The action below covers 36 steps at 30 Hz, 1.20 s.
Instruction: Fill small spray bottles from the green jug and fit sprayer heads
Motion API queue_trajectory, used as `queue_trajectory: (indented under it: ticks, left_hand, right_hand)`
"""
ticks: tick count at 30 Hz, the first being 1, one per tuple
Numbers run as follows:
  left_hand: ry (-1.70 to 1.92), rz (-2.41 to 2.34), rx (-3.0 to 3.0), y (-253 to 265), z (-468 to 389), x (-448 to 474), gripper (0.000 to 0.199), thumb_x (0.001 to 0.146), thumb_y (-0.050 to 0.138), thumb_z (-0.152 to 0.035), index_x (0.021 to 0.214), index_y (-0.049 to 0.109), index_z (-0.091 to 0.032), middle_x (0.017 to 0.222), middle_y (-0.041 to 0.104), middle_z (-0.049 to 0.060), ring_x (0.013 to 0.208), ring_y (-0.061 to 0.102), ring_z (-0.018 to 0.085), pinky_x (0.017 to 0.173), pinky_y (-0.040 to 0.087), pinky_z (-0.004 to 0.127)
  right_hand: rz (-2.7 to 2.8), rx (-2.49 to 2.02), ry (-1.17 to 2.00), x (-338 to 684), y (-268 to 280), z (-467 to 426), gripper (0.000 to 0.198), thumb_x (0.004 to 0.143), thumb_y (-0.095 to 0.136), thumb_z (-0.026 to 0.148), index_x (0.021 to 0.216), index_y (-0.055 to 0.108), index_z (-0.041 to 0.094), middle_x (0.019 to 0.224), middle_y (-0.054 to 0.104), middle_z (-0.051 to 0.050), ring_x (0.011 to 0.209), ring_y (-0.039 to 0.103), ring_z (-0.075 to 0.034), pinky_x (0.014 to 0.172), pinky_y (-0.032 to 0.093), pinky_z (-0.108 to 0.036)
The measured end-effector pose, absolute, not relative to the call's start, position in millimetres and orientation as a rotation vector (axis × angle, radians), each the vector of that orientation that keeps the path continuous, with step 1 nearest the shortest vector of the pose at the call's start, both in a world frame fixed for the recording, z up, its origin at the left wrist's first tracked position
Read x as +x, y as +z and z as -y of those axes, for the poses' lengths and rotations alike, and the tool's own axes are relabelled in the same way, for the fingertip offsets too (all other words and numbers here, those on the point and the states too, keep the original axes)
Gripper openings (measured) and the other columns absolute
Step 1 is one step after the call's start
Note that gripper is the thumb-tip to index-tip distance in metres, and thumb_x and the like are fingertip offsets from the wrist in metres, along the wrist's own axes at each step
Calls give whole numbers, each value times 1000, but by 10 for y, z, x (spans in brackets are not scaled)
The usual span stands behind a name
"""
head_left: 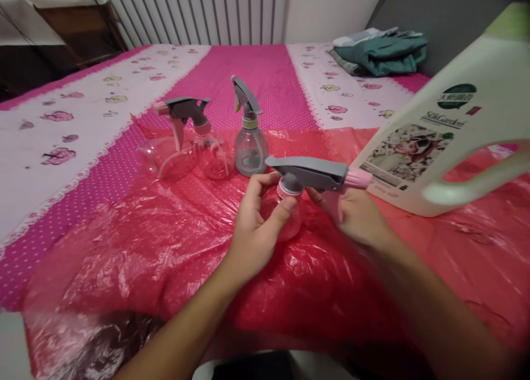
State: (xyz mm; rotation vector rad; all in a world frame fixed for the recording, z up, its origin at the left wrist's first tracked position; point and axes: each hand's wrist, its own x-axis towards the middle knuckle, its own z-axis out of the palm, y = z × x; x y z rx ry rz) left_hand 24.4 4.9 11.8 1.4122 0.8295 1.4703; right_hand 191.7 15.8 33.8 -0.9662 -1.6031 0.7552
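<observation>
A small clear spray bottle (290,228) with a pink collar and grey sprayer head stands in front of me, its pink nozzle pointing right. My left hand (256,225) is wrapped round the bottle just below the collar, thumb on the near side. At the trigger, my right hand (364,217) is closed, slightly blurred, with a fingertip showing between trigger and neck; the trigger partly hides its fingers. Beyond my left hand stands a clear spray bottle (251,148) with a grey head. Left of it, a pink-and-grey spray bottle (215,159) stands by a clear pinkish bottle (176,156).
A large pale-green jug (408,109) with a handle and printed label stands close on the right. Crinkled red plastic sheeting (186,242) covers the near bed, over a pink and white patterned bedspread (248,65). Folded clothes (379,51) lie at the back right.
</observation>
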Motion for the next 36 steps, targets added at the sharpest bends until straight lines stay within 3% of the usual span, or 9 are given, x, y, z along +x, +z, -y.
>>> queue_trajectory:
  ticks: [3, 6, 9, 12, 15, 18, 26, 32, 36]
  left_hand:
    - [1511, -827, 1388, 128, -43, 260, 28, 94, 82, -39, 104, 60, -25, 115, 70, 5, 114, 66, 23, 107, 51, 41]
    - [1534, -833, 1399, 157, -30, 270, 26, 94, 81, -30, 105, 58, -25, 111, 66, 3, 110, 64, 21, 105, 50, 39]
    - [1538, -843, 1457, 184, -23, 273, 23, 95, 79, -27, 106, 58, -26, 110, 64, 2, 108, 62, 20, 103, 50, 38]
    - [1545, -852, 1534, 193, -23, 263, 23, 96, 78, -29, 108, 58, -27, 109, 64, 2, 105, 62, 20, 99, 51, 37]
    - [1525, -835, 1588, 179, -19, 253, 23, 97, 77, -28, 110, 58, -27, 111, 65, 2, 106, 64, 20, 99, 51, 36]
    - [1493, -841, 1600, 147, -13, 254, 23, 98, 76, -28, 110, 56, -27, 113, 64, 3, 109, 64, 21, 102, 51, 37]
    - [1414, -846, 1671, 79, -48, 249, 33, 99, 73, -29, 128, 58, -27, 131, 69, 6, 127, 65, 24, 116, 48, 41]
    - [1343, -734, 1525, 81, -45, 189, 33, 104, 65, -44, 134, 68, -30, 148, 69, 4, 142, 60, 28, 125, 42, 44]
    - [1362, -784, 1590, 152, -58, 191, 34, 109, 57, -52, 130, 73, -30, 143, 73, 6, 138, 64, 28, 124, 44, 46]
  right_hand:
    - [1443, -824, 1018, 1944, 369, -166, 35, 101, 64, 60, 105, 80, 29, 108, 83, -3, 104, 79, -24, 91, 66, -43]
    - [1391, -768, 1050, 1960, 396, -148, 54, 103, 48, 73, 113, 79, 29, 112, 83, -6, 109, 79, -27, 95, 65, -49]
    - [1539, -735, 937, 1947, 414, -95, 68, 90, 59, 88, 121, 77, 30, 123, 79, -7, 117, 76, -30, 101, 63, -50]
    - [1664, -798, 670, 1902, 436, -30, 56, 80, 87, 68, 119, 75, 29, 122, 77, -6, 114, 75, -28, 100, 62, -46]
    - [1692, -930, 441, 1853, 488, 35, 23, 92, 83, 39, 110, 74, 29, 108, 78, -1, 100, 74, -22, 90, 60, -40]
    - [1720, -1003, 294, 1824, 538, 79, 14, 93, 80, 31, 106, 75, 29, 101, 79, 0, 92, 72, -20, 83, 56, -37]
    - [1433, -1154, 551, 1789, 488, 2, 41, 83, 86, 62, 85, 75, 23, 68, 65, 2, 62, 63, -17, 61, 52, -32]
    - [1415, -1009, 745, 1793, 469, -125, 50, 75, 90, 68, 69, 67, 24, 68, 66, 1, 76, 72, -22, 70, 60, -35]
    - [1383, -936, 823, 1768, 384, -200, 51, 74, 89, 71, 81, 66, 25, 79, 71, 0, 91, 76, -25, 84, 63, -40]
